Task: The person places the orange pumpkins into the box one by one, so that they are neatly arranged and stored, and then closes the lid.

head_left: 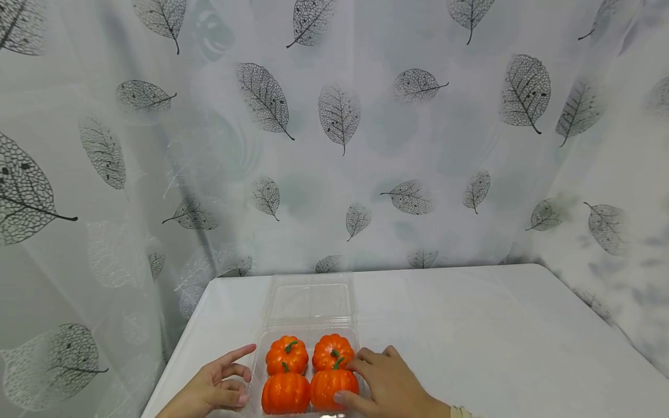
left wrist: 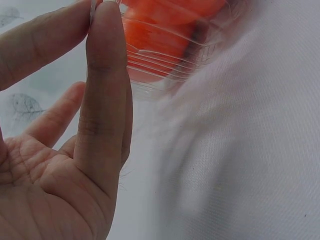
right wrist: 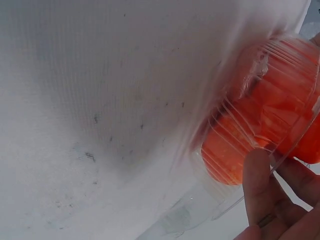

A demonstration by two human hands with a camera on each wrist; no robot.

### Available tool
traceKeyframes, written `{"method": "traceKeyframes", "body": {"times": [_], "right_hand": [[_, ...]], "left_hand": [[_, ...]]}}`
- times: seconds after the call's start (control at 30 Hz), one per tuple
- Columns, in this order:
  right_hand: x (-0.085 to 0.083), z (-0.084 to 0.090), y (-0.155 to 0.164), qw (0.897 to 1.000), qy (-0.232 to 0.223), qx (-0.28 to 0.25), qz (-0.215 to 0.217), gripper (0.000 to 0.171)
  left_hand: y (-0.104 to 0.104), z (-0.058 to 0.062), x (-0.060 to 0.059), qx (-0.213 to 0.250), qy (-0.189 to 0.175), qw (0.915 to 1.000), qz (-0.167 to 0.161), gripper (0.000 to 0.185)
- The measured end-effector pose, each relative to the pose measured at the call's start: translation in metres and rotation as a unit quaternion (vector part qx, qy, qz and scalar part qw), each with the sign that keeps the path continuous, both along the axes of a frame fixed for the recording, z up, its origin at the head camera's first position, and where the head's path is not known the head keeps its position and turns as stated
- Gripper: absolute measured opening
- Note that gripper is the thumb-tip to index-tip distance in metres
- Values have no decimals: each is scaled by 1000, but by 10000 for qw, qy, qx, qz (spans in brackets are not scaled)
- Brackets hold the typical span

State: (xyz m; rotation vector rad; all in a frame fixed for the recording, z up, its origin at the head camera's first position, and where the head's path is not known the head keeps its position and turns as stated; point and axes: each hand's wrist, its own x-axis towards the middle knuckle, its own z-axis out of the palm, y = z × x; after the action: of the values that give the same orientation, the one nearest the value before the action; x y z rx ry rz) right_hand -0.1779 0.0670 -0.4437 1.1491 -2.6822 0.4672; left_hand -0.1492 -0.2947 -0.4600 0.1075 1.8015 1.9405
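Observation:
A clear plastic clamshell box (head_left: 309,331) lies on the table with its lid (head_left: 312,299) folded back. Inside sit orange toy pumpkins with green stems: back left (head_left: 287,355), back right (head_left: 333,351), front left (head_left: 285,393) and front right (head_left: 333,390). My left hand (head_left: 211,384) is at the box's left side; in the left wrist view its thumb and a finger (left wrist: 106,47) pinch the thin rim. My right hand (head_left: 389,383) holds the front right pumpkin, thumb in front and fingers at its right. The right wrist view shows fingers (right wrist: 257,172) beside the box wall.
A white cloth covers the table (head_left: 470,337), which extends to the right of the box. Behind it hangs a pale curtain (head_left: 376,151) printed with leaf skeletons, and more curtain hangs close on the left.

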Motion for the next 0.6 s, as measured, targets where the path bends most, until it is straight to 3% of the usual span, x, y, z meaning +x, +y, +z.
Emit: {"method": "traceKeyframes", "body": {"times": [0.4,0.6], "right_hand": [[-3,5,-1,9988,-405,-286,35,47],[-4,3,1,9980,-587,-239,40,54]], "left_hand": [[-1,2,2,-83,-3,10000,26,73],[-1,1,2,-133,22,9999,29,73]]}}
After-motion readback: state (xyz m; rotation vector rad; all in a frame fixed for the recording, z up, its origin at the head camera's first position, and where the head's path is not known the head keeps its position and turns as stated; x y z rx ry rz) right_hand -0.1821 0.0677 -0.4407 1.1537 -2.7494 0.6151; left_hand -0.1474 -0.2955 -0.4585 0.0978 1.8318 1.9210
